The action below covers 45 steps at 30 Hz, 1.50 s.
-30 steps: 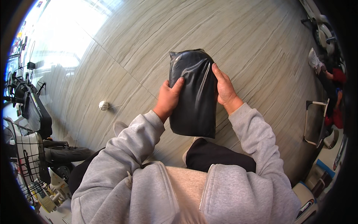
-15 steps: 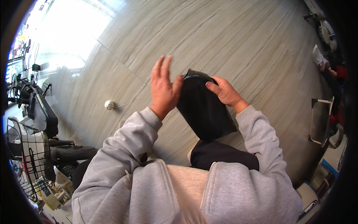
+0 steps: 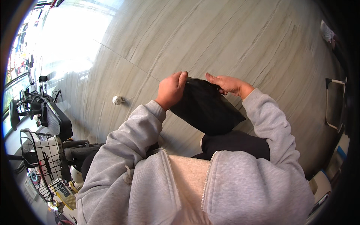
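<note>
A flat black bag (image 3: 208,107), perhaps plastic or thin cloth, hangs at a slant between my hands, its lower end just above my dark-trousered knee. My left hand (image 3: 170,90) is closed on its upper left corner, with the thumb along the top edge. At the upper right edge is my right hand (image 3: 231,86), its fingers curled against the bag and its thumb raised clear of it. The right fingertips are partly hidden. What the bag holds, if anything, does not show.
A white ball of string (image 3: 117,100) lies on the tiled floor to the left. Further left stand a black wire basket (image 3: 44,165) and vehicle parts. On the right are a metal-framed seat (image 3: 335,103) and another person's white shoe (image 3: 327,31).
My left hand, open with fingers spread before, has closed on the bag's corner. My right thumb has lifted off the bag's face. The bag has tilted further.
</note>
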Available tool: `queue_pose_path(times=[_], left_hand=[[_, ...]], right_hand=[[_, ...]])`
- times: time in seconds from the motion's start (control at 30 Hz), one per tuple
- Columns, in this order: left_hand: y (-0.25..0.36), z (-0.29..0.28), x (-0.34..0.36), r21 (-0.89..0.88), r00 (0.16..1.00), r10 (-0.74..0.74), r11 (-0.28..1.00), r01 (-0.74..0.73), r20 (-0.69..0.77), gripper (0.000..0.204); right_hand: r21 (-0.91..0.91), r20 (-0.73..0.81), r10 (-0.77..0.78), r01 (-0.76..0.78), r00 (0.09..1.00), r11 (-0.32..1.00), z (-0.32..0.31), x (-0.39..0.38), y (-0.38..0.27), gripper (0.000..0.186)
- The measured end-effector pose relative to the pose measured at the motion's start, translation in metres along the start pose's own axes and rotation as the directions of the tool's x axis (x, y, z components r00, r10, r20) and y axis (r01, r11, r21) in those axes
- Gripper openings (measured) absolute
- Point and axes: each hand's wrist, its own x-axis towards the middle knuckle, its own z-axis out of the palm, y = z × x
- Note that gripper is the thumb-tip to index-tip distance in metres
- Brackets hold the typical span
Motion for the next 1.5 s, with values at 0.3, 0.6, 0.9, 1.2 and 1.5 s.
queue_pose_path(times=[0.3,0.6,0.9,1.2,1.5], left_hand=[[0.001,0.002,0.001,-0.011,1.0,0.007,1.0,-0.007,0.001,0.046],[0.002,0.002,0.004,0.034,0.999,-0.023,0.999,0.022,0.048,0.048],[-0.009,0.007,-0.001,-0.102,1.0,-0.031,0.994,0.031,0.004,0.052],[-0.027,0.015,-0.005,-0.223,0.999,0.015,0.975,-0.024,-0.041,0.046],[-0.018,0.003,-0.005,-0.363,0.973,0.219,0.915,-0.177,0.076,0.057]], right_hand=[[0.285,-0.261,-0.343,0.411,0.903,0.866,0.016,0.007,0.01,0.023],[0.143,-0.175,-0.288,0.314,0.941,0.938,0.025,-0.005,-0.004,0.023],[-0.625,-0.539,-0.716,0.36,0.443,0.693,0.06,0.017,0.011,0.018],[0.432,-0.228,-0.191,0.275,0.955,0.859,0.034,0.035,0.015,0.024],[0.472,0.297,-0.022,-0.127,0.954,0.872,0.012,0.046,0.013,0.033]])
